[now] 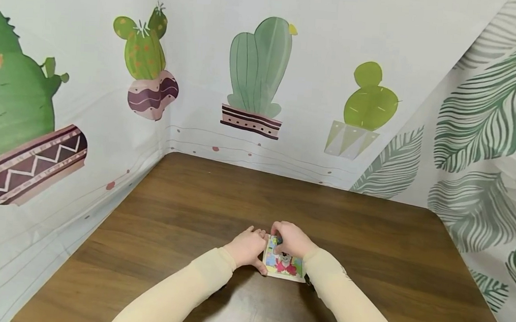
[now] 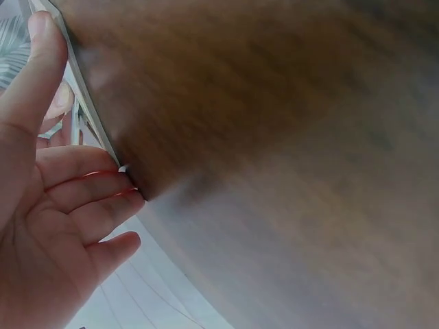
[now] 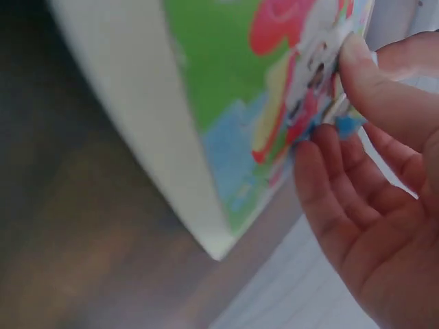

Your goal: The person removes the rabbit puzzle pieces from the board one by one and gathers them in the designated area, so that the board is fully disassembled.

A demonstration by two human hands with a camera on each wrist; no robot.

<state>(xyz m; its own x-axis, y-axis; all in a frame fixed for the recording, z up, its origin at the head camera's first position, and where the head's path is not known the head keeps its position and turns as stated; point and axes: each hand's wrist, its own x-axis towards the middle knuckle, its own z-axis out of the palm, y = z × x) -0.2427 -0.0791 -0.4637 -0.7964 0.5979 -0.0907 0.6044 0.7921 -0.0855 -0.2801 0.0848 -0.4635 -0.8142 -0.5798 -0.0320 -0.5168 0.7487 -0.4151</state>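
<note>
A small picture puzzle board (image 1: 284, 268) with a pale border and a bright cartoon of an animal in red lies flat on the table. My left hand (image 1: 247, 246) rests along its left side, thumb by the near corner and fingers at the far end. In the left wrist view, the fairly straight fingers (image 2: 96, 181) touch the border's edge. Over the board's far part, my right hand (image 1: 295, 239) pinches a small dark blue and green puzzle piece (image 1: 278, 240). Blue shows between its thumb and fingers in the right wrist view, but the piece's outline is mostly hidden.
The brown wooden table (image 1: 193, 201) has rounded far corners. White cloth (image 1: 318, 46) printed with cacti and leaves hangs behind it and along both sides. A dark band (image 1: 307, 280) shows at the right wrist.
</note>
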